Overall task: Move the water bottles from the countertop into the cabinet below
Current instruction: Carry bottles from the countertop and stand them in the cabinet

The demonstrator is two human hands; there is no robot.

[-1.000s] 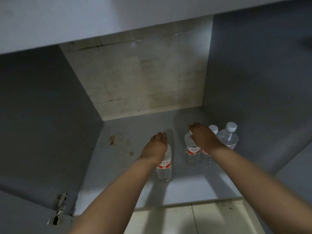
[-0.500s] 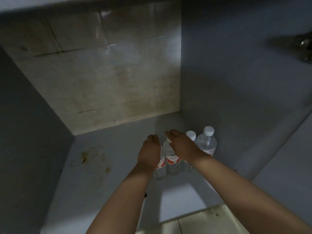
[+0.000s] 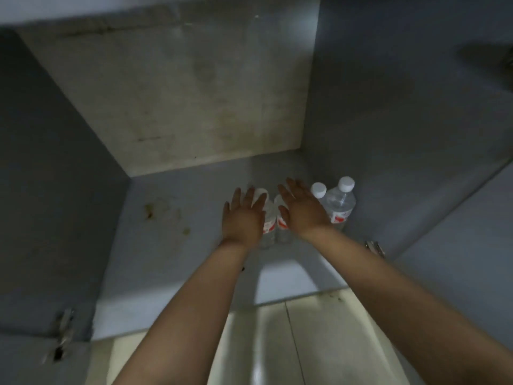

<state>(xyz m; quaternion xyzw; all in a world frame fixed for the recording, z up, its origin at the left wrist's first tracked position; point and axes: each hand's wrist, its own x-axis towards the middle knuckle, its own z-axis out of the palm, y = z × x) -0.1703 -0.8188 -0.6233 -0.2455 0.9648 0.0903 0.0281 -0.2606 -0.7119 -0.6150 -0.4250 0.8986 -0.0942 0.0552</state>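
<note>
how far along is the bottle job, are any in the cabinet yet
Done: four water bottles stand upright on the cabinet floor, two by the right wall and two under the hands. In hand: nothing; the left hand and right hand are spread open above that pair. Left: unknown, the countertop is out of view.

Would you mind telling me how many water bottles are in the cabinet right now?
4. One below the left hand, at; one below the right hand, at; a third behind that hand; a fourth rightmost. The arms may hide more.
</note>
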